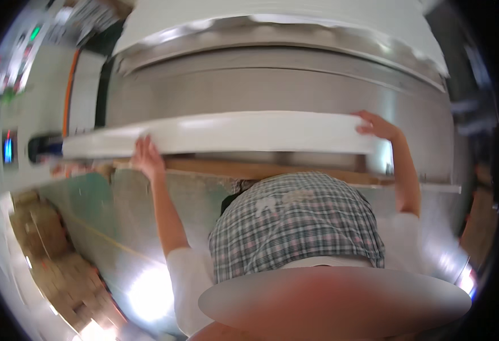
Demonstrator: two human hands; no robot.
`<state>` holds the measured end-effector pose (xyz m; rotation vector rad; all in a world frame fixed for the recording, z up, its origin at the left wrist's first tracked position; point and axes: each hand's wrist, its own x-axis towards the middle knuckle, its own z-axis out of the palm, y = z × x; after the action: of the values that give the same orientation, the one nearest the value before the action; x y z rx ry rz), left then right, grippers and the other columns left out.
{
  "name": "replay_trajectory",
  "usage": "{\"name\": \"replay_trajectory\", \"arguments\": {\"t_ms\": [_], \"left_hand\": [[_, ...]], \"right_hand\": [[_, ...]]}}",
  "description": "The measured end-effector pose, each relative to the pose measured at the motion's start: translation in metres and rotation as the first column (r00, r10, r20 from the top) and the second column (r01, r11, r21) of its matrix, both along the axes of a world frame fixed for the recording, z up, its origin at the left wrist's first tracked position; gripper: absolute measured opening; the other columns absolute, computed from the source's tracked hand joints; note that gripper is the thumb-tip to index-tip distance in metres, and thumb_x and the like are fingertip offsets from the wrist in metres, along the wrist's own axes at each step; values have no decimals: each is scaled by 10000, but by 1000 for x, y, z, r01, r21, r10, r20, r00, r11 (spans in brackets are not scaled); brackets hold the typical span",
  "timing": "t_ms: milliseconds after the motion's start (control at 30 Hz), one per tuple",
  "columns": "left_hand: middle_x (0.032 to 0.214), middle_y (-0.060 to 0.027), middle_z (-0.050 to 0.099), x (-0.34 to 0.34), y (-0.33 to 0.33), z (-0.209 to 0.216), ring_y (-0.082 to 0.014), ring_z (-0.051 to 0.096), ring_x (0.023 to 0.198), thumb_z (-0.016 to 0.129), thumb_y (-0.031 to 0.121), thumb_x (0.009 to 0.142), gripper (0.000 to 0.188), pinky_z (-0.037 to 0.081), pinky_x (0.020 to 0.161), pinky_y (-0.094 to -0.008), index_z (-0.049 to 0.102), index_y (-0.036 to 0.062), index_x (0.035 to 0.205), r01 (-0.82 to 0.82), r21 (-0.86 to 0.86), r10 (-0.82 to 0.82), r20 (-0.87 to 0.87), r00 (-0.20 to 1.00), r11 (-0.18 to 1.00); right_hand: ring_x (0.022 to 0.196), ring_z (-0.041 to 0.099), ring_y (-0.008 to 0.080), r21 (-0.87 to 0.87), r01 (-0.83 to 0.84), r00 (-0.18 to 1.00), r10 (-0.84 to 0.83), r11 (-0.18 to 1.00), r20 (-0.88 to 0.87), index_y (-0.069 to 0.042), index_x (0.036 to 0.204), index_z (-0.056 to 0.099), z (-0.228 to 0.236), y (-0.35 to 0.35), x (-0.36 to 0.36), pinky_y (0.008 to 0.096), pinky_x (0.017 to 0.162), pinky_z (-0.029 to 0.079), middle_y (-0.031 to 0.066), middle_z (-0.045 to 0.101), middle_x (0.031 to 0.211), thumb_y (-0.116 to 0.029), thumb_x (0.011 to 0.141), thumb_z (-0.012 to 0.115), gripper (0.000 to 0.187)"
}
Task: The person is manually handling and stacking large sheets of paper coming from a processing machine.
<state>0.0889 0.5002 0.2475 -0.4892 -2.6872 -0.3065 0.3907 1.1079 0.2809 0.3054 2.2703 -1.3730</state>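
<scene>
A long, narrow white panel (261,132) stretches from left to right in front of me, over the near part of a grey metal bed. My left hand (148,159) grips the panel's near edge toward its left part, with the fingers on the top face. At the other end, my right hand (376,125) holds the right end, its fingers over the far corner and the thumb apart from them. The undersides of both holds are hidden, and motion softens the fingers' outlines. The panel's left end reaches past the bed's side.
Behind the panel lies the metal bed (272,85), with a large white sheet-like surface (278,10) beyond it. A brown ledge (221,168) runs along the near side. Stacked brown cartons (50,244) stand on the floor at the lower left. An orange strip (70,91) edges equipment at the left.
</scene>
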Motion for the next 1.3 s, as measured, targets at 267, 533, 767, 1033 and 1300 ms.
{"name": "replay_trajectory", "arguments": {"t_ms": [267, 533, 767, 1033, 1300], "left_hand": [[1223, -73, 506, 11, 29, 20, -207, 402, 1203, 517, 238, 842, 260, 184, 1019, -508, 586, 201, 1090, -98, 61, 100, -32, 994, 993], [1192, -83, 529, 1, 12, 22, -220, 433, 1178, 549, 255, 814, 260, 215, 1018, -502, 609, 174, 1054, -68, 126, 75, -52, 996, 990], [1145, -82, 552, 3, 9, 34, -226, 491, 1112, 655, 197, 690, 313, 321, 967, -459, 620, 139, 996, 129, 228, -117, -64, 991, 965], [981, -127, 593, 10, -3, 49, -277, 563, 962, 627, 259, 725, 264, 445, 844, -398, 611, 60, 898, 382, 351, -343, -168, 924, 855], [682, -59, 556, 6, -17, 44, -249, 563, 657, 627, 296, 721, 256, 463, 624, -364, 539, 61, 671, 576, 415, -668, 113, 735, 704]], "right_hand": [[1041, 454, 173, -151, -166, 986, 166, 974, -10, -29, 1210, 436, 3, -113, -69, 310, 890, 371, 74, 495, 1086, -308, 798, 621, 531], [862, 517, 144, -207, -214, 977, 211, 955, -34, -32, 1235, 385, -13, -240, -167, 279, 577, 495, 79, 495, 1027, -331, 820, 585, 549], [751, 535, 137, -84, -351, 918, 325, 933, -229, -10, 1216, 388, -22, -337, -255, 255, 547, 486, 86, 507, 967, -365, 827, 574, 559], [626, 517, 111, -273, -306, 911, 198, 912, -361, -42, 1158, 485, -44, -404, -316, 238, 570, 455, 74, 586, 873, -215, 856, 549, 353], [686, 596, 146, -8, 629, 708, -576, 778, -409, 19, 963, 568, -74, -236, -306, 226, 584, 498, 97, 606, 854, -170, 878, 494, 220]]}}
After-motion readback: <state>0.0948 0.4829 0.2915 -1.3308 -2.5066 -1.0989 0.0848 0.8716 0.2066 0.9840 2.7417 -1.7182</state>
